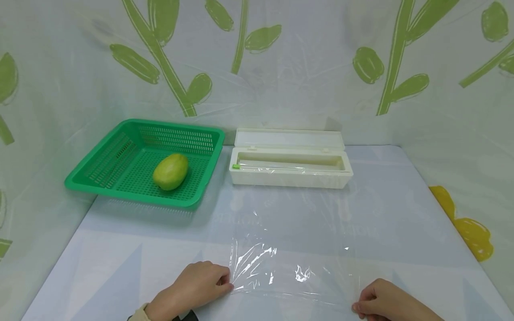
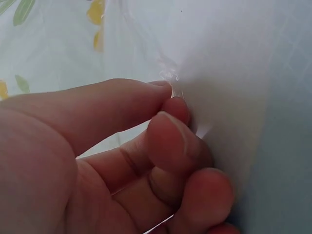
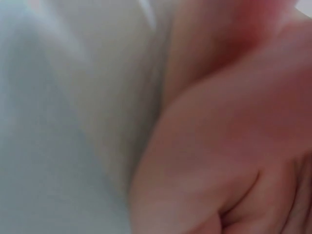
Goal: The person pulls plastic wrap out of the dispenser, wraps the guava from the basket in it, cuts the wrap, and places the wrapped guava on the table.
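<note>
A sheet of clear plastic wrap [image 1: 289,267] stretches from a white wrap dispenser box [image 1: 291,178] toward the near side of the table. My left hand [image 1: 202,283] pinches its near left corner between thumb and forefinger; in the left wrist view crinkled film shows at the thumb tip [image 2: 161,87]. At the near right corner my right hand [image 1: 389,301] pinches the film with curled fingers; the right wrist view is blurred and close. The dispenser's lid [image 1: 289,138] stands raised, with the wrap roll [image 1: 281,165] inside and a green slider [image 1: 236,166] at the left end of its front edge.
Left of the dispenser stands a green plastic basket [image 1: 144,197] holding a yellow-green mango-like fruit [image 1: 171,172]. A leaf-patterned curtain [image 1: 301,67] surrounds the back and sides of the table [image 1: 401,214].
</note>
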Demonstrator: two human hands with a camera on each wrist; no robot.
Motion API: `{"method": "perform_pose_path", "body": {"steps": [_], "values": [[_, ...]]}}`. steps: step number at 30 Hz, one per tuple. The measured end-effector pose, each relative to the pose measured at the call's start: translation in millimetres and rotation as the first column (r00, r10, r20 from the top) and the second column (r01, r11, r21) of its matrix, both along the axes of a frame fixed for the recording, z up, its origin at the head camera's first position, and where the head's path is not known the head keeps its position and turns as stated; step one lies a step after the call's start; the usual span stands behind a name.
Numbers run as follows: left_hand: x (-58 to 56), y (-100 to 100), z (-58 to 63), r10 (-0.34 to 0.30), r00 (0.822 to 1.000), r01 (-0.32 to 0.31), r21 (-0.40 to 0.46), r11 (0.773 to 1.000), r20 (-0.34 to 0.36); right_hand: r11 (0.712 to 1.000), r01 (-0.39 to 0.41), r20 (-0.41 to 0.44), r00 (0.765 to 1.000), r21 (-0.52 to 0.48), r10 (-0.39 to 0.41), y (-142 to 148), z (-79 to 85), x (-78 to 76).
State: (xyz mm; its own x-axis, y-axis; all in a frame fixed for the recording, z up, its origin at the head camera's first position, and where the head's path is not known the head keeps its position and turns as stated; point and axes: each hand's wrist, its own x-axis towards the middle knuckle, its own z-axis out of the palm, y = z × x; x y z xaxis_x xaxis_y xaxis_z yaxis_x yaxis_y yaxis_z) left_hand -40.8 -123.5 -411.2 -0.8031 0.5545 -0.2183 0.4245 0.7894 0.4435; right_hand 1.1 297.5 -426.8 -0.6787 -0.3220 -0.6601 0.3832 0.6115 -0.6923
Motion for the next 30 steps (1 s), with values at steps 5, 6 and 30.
{"method": "perform_pose_path", "body": {"steps": [5, 6, 30], "values": [[-0.7, -0.5, 0.5, -0.004, 1.000, 0.004, -0.007, 1.000, 0.005, 1.000, 0.004, 0.004, 1.000, -0.014, -0.004, 1.0, -2.1, -0.5], [-1.1, -0.6, 0.9, -0.005, 1.000, 0.005, -0.009, 1.000, 0.009, 1.000, 0.002, 0.003, 1.000, -0.023, -0.002, 1.2, -2.4, -0.7], [-13.1, -8.4, 28.1, -0.143, 0.984, 0.140, 0.033, 0.990, 0.105, 0.999, 0.024, 0.009, 1.000, -0.046, -0.023, 2.5, -6.3, -3.2]]}}
